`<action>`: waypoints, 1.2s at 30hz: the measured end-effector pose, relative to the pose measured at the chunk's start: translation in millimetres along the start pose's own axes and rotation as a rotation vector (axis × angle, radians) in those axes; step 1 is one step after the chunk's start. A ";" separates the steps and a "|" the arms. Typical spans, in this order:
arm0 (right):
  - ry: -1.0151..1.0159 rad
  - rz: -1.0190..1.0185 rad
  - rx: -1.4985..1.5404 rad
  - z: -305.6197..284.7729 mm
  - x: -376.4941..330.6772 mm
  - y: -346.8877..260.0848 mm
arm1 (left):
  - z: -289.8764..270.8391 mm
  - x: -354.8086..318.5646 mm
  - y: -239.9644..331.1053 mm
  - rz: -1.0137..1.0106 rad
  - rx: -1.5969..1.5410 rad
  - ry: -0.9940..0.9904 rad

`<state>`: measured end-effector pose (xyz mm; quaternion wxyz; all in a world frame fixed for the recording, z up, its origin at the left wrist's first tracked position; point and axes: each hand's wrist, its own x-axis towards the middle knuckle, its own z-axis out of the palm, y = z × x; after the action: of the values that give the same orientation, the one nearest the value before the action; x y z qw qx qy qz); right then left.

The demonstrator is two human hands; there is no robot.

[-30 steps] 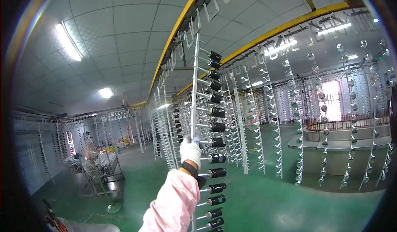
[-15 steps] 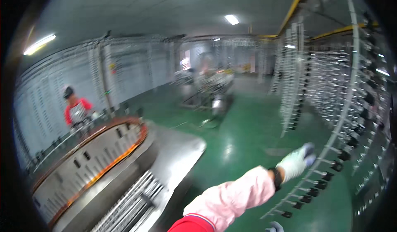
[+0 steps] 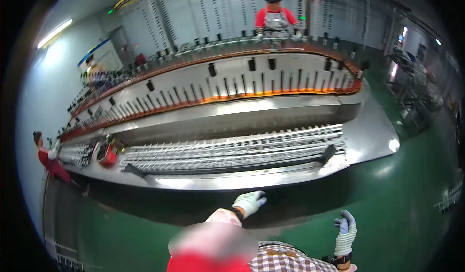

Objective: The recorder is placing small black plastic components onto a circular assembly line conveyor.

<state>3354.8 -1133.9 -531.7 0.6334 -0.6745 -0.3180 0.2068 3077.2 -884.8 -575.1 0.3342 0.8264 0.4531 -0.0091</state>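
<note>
- A left hand in a white knit glove with grey-blue fingertips (image 3: 249, 203) is held out near the front edge of a long stainless-steel counter (image 3: 375, 131); its grip is loose and empty, the fingers extended.
- A right hand in a matching glove (image 3: 345, 233) is raised at lower right, well apart from the counter, its fingers partly curled; whether anything is held in its grip cannot be told.
- Slim silver metal racks with short prongs (image 3: 242, 148) are laid lengthwise along the counter, beyond the left hand and untouched.
- The counter, seen at lower left half a second ago, is now spread across the centre; the hanging rack of black cylinders then beside the left hand is no longer seen there.
- The right hand, barely glimpsed then, is now fully shown.
- Behind the racks, an orange-edged oval conveyor (image 3: 271, 94) is faced by a co-worker in red (image 3: 276, 20).
</note>
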 end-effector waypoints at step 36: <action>-0.862 0.009 -0.140 603.1 -9.0 -86.1 | -403.6 -188.8 -642.5 -0.859 0.581 0.365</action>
<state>2922.7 -704.5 -515.6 0.3948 -0.5693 -0.5635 0.4501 2364.8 -563.5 -551.2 -0.0256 0.6134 0.7793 -0.1259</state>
